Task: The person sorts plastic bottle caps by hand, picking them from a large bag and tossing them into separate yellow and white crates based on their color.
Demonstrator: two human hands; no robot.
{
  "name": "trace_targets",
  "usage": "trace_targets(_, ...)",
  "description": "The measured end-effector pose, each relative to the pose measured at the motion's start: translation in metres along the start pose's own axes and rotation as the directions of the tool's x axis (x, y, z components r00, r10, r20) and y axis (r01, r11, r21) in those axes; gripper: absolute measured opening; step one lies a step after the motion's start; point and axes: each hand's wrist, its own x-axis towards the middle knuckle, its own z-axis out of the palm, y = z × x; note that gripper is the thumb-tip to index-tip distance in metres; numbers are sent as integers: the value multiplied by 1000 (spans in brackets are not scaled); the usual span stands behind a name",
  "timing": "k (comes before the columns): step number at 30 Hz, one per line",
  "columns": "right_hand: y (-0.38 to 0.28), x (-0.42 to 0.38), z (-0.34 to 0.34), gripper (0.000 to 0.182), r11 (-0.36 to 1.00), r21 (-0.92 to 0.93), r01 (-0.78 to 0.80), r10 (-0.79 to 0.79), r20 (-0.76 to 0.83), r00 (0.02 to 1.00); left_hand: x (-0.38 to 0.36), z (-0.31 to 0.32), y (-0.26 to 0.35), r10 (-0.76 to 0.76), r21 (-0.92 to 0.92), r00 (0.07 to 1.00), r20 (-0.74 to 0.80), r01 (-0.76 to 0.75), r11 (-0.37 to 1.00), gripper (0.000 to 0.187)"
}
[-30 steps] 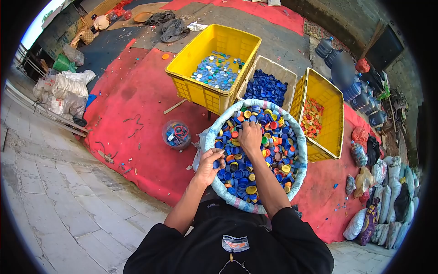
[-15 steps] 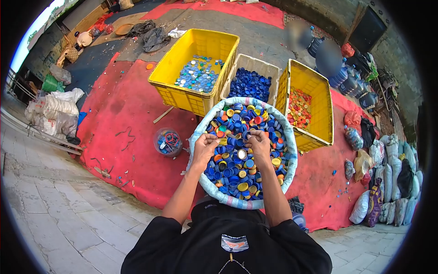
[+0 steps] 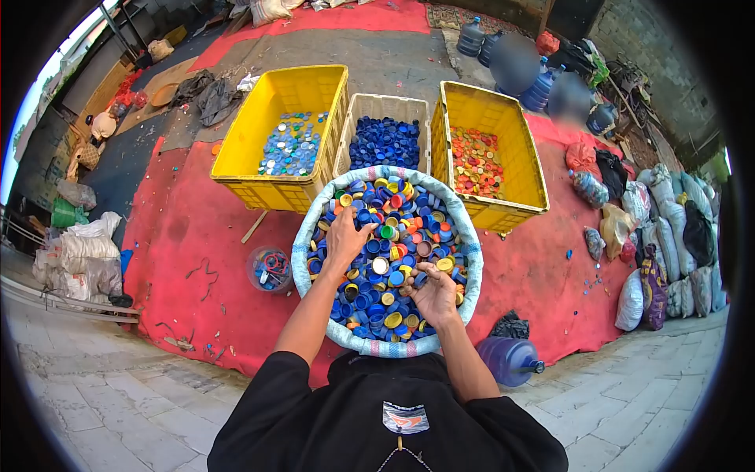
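A round sack with a rolled, pale blue rim [image 3: 301,250] stands in front of me, full of plastic bottle caps [image 3: 377,299], mostly blue with yellow, orange, red, green and white ones mixed in. My left hand [image 3: 344,242] reaches over the caps on the left side, thumb and fingers apart, fingertips down among them. On the right side, my right hand [image 3: 437,297] is turned partly palm up just above the heap. Its fingers curl around a dark blue bottle cap [image 3: 421,278], partly hidden by them.
Beyond the sack stand a yellow crate [image 3: 275,191] with pale blue and clear caps, a whitish crate [image 3: 344,161] with dark blue caps, and another yellow crate [image 3: 523,169] with orange-red caps. A clear tub [image 3: 269,270] sits left; a large water jug [image 3: 507,362] lies right.
My hands have moved apart: the left up and deeper into the heap, the right lower and turned palm up. The view has shifted, and more of the jug at right shows.
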Motion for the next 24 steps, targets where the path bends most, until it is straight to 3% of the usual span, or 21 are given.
trace_targets(5,9,-5,-4,17,997,-75,-26,24,-28,999,6,3,13,-131,30,991,4,130,991,60)
trace_targets(9,13,-5,2,20,989,-136,-49,43,-44,998,9,14,2,-139,-17,990,-35,138,990,52)
trace_targets(12,14,-3,10,19,988,-143,-58,49,-66,997,6,23,-18,-89,-172,984,-151,63,983,42)
trace_targets(13,13,0,11,20,981,-188,-56,45,-64,997,3,7,-10,-241,-505,970,24,220,835,39)
trace_targets(14,13,4,11,21,971,-233,-56,43,-60,997,-3,-12,-3,-315,-740,920,233,379,556,36)
trace_targets(15,13,9,13,22,959,-278,-57,44,-53,998,-7,-30,3,-300,-840,845,442,507,193,33)
trace_targets(16,13,13,19,22,940,-338,-46,28,-59,998,-12,-39,0,-269,-859,819,507,507,-73,31)
trace_targets(17,13,18,25,22,917,-398,-36,12,-62,998,-21,-50,-3,-239,-860,826,510,478,-181,33)
trace_targets(19,18,37,32,18,701,-713,32,-79,-32,996,-34,-71,-6,-177,-853,852,493,433,-290,33)
trace_targets(20,23,48,37,17,578,-807,120,-137,49,989,-42,-77,-9,-230,-865,848,478,409,-290,34)
trace_targets(21,24,57,44,22,354,-922,158,-162,106,981,-49,-84,-13,-245,-873,853,461,386,-298,31)
trace_targets(23,27,71,60,29,30,-968,249,-175,240,955,-63,-94,-16,-291,-858,827,481,377,-348,25)
trace_targets(24,32,82,64,29,-52,-962,267,-156,272,950,-70,-97,-19,-298,-856,822,486,377,-355,23)
